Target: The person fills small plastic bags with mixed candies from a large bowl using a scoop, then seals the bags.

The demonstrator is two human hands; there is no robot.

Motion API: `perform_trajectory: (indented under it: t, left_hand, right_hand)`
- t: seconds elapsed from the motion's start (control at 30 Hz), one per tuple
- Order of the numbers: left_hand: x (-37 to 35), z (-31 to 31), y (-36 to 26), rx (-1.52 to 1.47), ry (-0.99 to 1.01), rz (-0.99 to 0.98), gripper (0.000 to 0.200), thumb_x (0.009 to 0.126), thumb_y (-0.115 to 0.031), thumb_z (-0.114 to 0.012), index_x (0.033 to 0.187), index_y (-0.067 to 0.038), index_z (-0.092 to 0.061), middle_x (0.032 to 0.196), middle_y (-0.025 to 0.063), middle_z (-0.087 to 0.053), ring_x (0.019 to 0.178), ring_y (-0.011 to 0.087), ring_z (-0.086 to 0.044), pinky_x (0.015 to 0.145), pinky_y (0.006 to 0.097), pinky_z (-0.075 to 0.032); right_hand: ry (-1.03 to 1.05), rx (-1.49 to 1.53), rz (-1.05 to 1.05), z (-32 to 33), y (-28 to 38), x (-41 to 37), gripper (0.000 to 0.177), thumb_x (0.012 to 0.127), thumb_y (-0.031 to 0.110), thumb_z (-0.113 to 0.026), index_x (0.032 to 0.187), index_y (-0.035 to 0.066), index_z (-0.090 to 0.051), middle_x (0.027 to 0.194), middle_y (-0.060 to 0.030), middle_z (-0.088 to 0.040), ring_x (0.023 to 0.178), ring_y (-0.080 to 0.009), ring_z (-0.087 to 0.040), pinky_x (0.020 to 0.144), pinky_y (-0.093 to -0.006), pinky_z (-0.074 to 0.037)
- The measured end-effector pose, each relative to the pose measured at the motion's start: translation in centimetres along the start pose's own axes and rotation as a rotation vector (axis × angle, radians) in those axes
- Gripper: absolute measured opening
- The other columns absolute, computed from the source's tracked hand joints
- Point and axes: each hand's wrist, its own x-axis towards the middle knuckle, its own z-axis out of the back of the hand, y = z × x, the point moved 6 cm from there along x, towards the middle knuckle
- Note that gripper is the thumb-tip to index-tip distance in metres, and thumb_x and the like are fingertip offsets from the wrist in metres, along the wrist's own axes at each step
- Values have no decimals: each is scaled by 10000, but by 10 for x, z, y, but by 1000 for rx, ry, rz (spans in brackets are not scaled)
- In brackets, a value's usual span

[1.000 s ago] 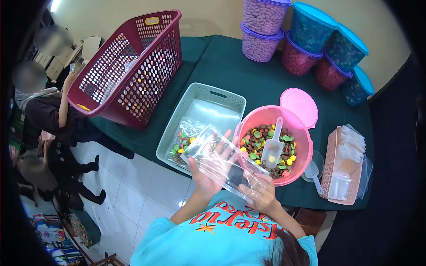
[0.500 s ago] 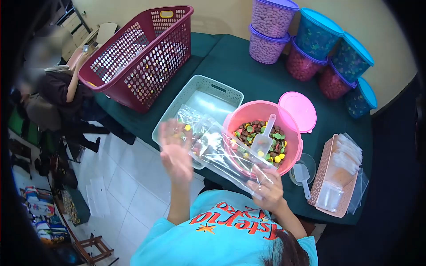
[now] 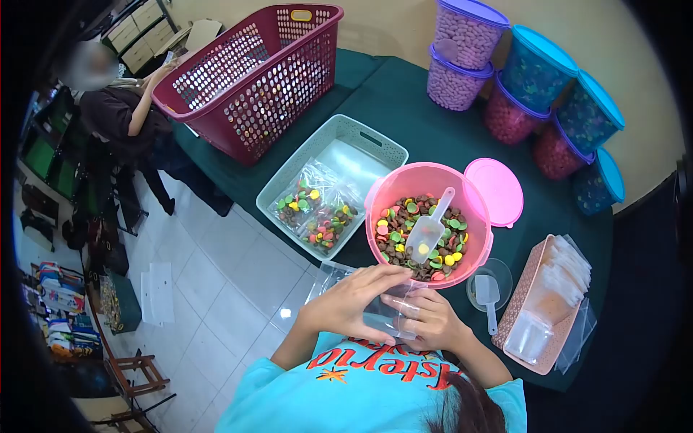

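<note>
A clear plastic bag (image 3: 382, 309) is held close to my chest, in front of the pink tub; no contents show inside it. My left hand (image 3: 354, 302) arches over the bag, its thumb and fingers closed on it. On the other side, my right hand (image 3: 430, 317) grips the bag with curled fingers, partly hidden by the left. Just beyond, the pink tub (image 3: 373, 214) holds brown, green, yellow and pink shell-shaped pieces and a translucent scoop (image 3: 426, 234). Filled clear bags (image 3: 317, 216) lie in a pale green tray (image 3: 395, 153) to the left.
A maroon basket (image 3: 249, 133) stands back left, near another person (image 3: 119, 108). Stacked lidded tubs (image 3: 530, 72) line the wall. The pink lid (image 3: 494, 193) lies beside the tub. A small scoop (image 3: 487, 296) and a basket of clear bags (image 3: 530, 317) are at the right.
My left hand has come from open and raised to grip the bag. The bag has been drawn down toward my chest, uncovering the tray's filled bags. The view has shifted slightly.
</note>
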Motion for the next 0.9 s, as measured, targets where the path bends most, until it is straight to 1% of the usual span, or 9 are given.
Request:
perform_trajectory:
  t: [0.1,0.33,0.4,0.53,0.63,0.73,0.8,0.83,0.9]
  left_hand:
    - [1,2,3,38,-2,-19,876,516,-396,-783,1215,-2,-431,1196,162,-442,1088,299,-443,888,373,-357]
    - [8,17,15,-33,35,-13,832,511,-345,-783,1190,0,-447,1101,140,-473,1017,290,-475,846,364,-388]
    - [11,23,19,-59,25,-43,818,503,-331,-788,1174,0,-457,1093,136,-482,1008,287,-481,843,362,-392]
    - [16,38,32,-121,-16,-92,785,479,-301,-803,1129,-1,-483,1060,123,-516,994,269,-495,843,355,-400]
    - [19,48,46,-142,34,-84,782,475,-304,-804,1122,-1,-486,1058,116,-529,995,256,-503,845,349,-404]
    - [22,57,62,-224,86,-42,771,470,-294,-804,1114,-3,-496,1047,111,-546,983,251,-517,847,344,-403]
    - [27,64,70,-257,94,-77,764,465,-286,-803,1108,-3,-503,1038,111,-554,970,249,-525,841,343,-407]
    - [29,69,75,-286,82,-99,756,461,-277,-801,1102,-2,-511,1029,111,-563,958,247,-533,836,341,-410]
    - [32,76,85,-287,76,-79,750,452,-263,-797,1097,1,-519,1010,115,-574,942,242,-543,819,337,-419]
  right_hand:
    - [28,-5,42,-4,-1,3,259,507,129,-691,688,82,-512,1088,-103,-586,804,-247,-571,771,-361,-449]
    - [37,3,31,-7,-7,24,226,528,131,-672,657,72,-496,1085,-107,-588,809,-244,-577,771,-345,-448]
    - [-2,17,39,-6,-9,33,231,498,108,-644,607,60,-445,1098,-132,-569,786,-241,-571,755,-343,-457]
    - [-22,-14,23,-11,-17,47,231,498,103,-642,605,55,-443,1099,-139,-567,786,-237,-574,755,-346,-458]
    - [-10,-32,-18,-16,-23,58,224,508,98,-643,609,52,-448,1097,-138,-567,781,-233,-576,765,-353,-457]
    - [-9,-9,-95,-12,-29,72,187,551,81,-649,639,41,-489,1074,-126,-580,768,-227,-577,777,-363,-455]
    - [-90,276,-181,10,-37,82,138,605,60,-630,712,33,-547,1042,-106,-593,760,-219,-578,755,-363,-454]
    - [-102,262,-195,21,-43,84,138,605,60,-630,712,33,-547,1042,-106,-593,760,-219,-578,755,-363,-454]
    - [-225,99,-274,52,-61,80,158,636,49,-603,793,41,-583,1006,-91,-605,748,-227,-583,755,-377,-438]
